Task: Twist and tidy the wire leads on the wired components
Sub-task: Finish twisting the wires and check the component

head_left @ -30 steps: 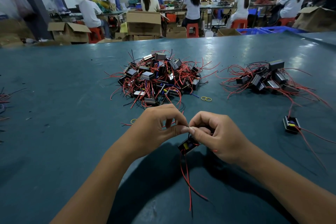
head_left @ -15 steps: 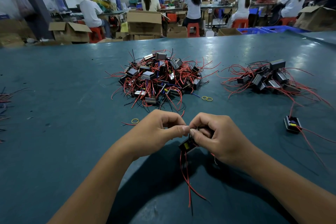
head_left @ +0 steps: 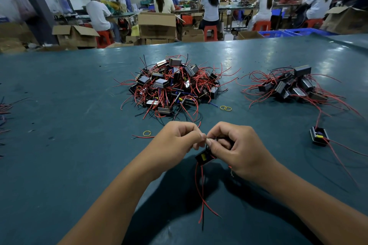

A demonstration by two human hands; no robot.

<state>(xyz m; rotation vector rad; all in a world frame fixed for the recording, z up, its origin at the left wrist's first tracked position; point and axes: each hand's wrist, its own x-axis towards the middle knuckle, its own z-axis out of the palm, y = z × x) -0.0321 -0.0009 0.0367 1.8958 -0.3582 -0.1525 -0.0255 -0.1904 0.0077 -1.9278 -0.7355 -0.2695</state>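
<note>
— Both hands have drawn a little closer together since a second ago, and the red leads hanging from the part have swung slightly; the piles have not shifted.

— What do the hands have hold of?

— The left hand point(head_left: 177, 138) pinches a thin dark wire point(head_left: 214, 137) between thumb and forefinger, its other fingers curled in. The right hand point(head_left: 237, 146) has its fingers curled round the same wire and its thumb tip meets the left thumb. Each grip is closed tight on that wire.

— And the part itself?

— A small black component point(head_left: 203, 157) with a yellow mark hangs just below the two thumbs, above the near middle of the green table point(head_left: 69, 135). Its red leads point(head_left: 200, 191) trail down toward the near edge.

— What else lies on the table?

— A big pile of components point(head_left: 173, 87) with loose red wires sits far of the hands. A smaller pile point(head_left: 292, 85) lies to the far right. One single component point(head_left: 319, 136) rests alone on the right, its red leads running off to the right. Yellow rubber bands lie near the big pile: a pair point(head_left: 226, 108) at its right, and one point(head_left: 147, 133) just left of the left hand.
</note>
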